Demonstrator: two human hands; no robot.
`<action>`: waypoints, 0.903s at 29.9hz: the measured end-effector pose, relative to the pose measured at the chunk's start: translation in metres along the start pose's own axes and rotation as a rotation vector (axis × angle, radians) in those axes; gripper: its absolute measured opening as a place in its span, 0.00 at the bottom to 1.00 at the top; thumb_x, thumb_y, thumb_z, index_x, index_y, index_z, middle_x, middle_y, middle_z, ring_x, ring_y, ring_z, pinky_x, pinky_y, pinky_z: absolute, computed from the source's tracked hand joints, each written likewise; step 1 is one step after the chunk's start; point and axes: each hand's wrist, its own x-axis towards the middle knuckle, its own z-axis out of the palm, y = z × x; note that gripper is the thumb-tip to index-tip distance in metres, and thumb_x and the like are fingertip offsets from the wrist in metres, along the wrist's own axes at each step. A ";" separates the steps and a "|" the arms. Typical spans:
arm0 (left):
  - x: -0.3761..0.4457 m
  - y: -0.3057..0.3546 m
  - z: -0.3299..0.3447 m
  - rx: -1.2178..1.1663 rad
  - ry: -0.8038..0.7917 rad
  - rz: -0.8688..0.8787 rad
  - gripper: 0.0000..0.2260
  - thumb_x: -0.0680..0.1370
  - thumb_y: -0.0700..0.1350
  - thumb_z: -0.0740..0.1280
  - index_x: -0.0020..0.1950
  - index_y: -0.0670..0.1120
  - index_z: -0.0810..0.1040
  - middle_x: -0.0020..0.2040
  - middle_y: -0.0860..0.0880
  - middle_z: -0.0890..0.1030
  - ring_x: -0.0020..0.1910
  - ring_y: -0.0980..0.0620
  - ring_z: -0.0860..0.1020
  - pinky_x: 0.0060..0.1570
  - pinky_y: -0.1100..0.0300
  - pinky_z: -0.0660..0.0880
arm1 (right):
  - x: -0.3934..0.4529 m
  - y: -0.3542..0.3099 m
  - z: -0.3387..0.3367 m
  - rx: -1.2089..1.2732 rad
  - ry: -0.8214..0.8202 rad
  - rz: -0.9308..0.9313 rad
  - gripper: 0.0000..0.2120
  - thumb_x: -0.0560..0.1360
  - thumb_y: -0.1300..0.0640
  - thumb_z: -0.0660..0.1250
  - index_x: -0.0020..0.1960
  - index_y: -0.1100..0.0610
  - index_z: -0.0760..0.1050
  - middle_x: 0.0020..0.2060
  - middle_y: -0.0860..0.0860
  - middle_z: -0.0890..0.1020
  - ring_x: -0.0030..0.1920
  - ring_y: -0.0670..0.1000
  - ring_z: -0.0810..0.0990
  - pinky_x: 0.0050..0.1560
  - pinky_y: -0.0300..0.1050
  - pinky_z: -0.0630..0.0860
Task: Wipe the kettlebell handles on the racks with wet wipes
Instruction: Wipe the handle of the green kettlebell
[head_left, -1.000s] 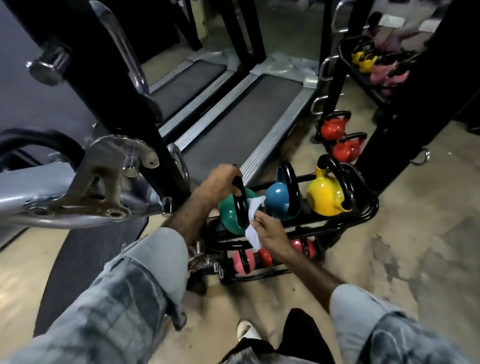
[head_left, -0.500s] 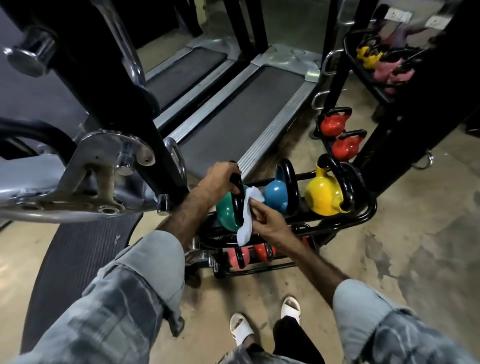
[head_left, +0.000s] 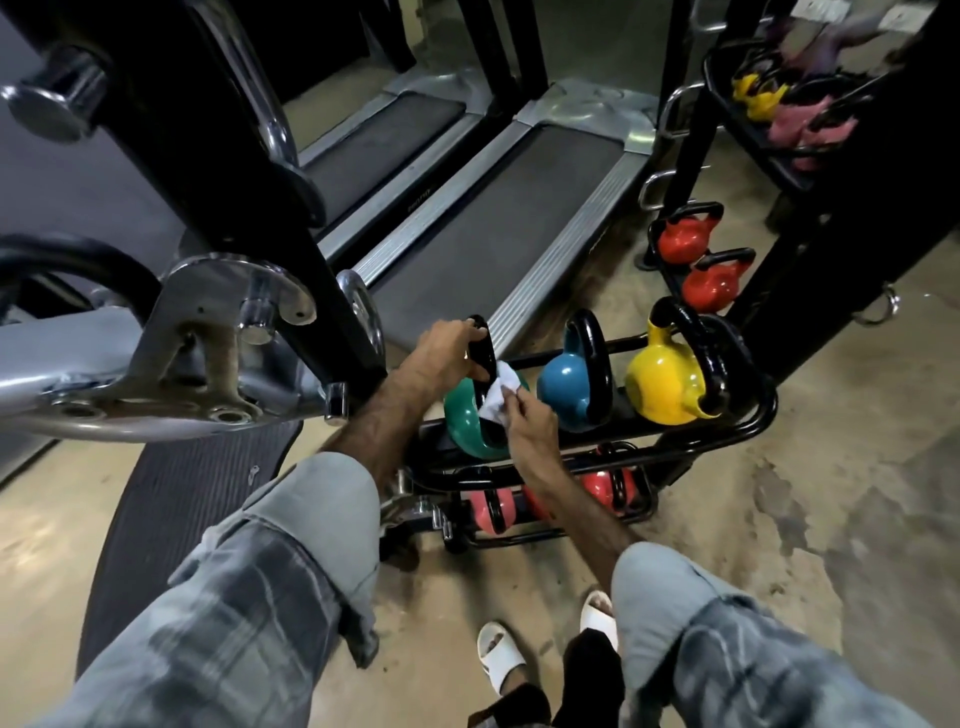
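A green kettlebell (head_left: 465, 421) with a black handle (head_left: 480, 353) sits at the left end of a low black rack (head_left: 748, 431). My left hand (head_left: 447, 353) grips the top of that handle. My right hand (head_left: 530, 418) pinches a white wet wipe (head_left: 498, 395) and holds it against the handle's lower part. A blue kettlebell (head_left: 569, 387) and a yellow kettlebell (head_left: 662, 384) stand to the right on the same shelf. Pink and red kettlebells (head_left: 491, 512) lie on the lower shelf, partly hidden by my right forearm.
A chrome and black machine frame (head_left: 208, 322) juts in close on the left. Two treadmills (head_left: 498, 208) lie behind the rack. Two red kettlebells (head_left: 696, 265) sit on another rack further back, with yellow and pink ones (head_left: 779, 109) at top right. My sandalled feet (head_left: 504, 657) stand on bare concrete.
My right hand has slid the wipe up the green kettlebell's handle, and the wipe is now bunched up. My left hand keeps its hold on the handle top.
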 end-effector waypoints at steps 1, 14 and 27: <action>0.001 0.000 0.000 -0.003 0.004 -0.008 0.28 0.69 0.47 0.76 0.67 0.44 0.74 0.67 0.43 0.75 0.63 0.41 0.74 0.62 0.51 0.72 | 0.002 0.000 -0.001 0.008 0.009 0.006 0.16 0.81 0.49 0.59 0.40 0.56 0.74 0.31 0.47 0.74 0.32 0.44 0.71 0.29 0.36 0.65; 0.005 -0.004 0.005 -0.054 0.034 -0.056 0.32 0.67 0.48 0.78 0.69 0.47 0.72 0.68 0.45 0.75 0.65 0.44 0.73 0.64 0.54 0.69 | -0.001 -0.010 0.005 0.000 0.081 -0.004 0.13 0.81 0.53 0.60 0.40 0.55 0.74 0.31 0.46 0.73 0.30 0.41 0.70 0.25 0.29 0.65; 0.007 -0.017 0.006 -0.163 0.102 -0.041 0.22 0.70 0.43 0.76 0.63 0.50 0.79 0.61 0.46 0.81 0.59 0.48 0.79 0.61 0.59 0.73 | -0.007 0.015 -0.017 -0.391 -0.031 -0.830 0.18 0.74 0.70 0.67 0.61 0.57 0.80 0.64 0.53 0.78 0.68 0.49 0.74 0.66 0.42 0.73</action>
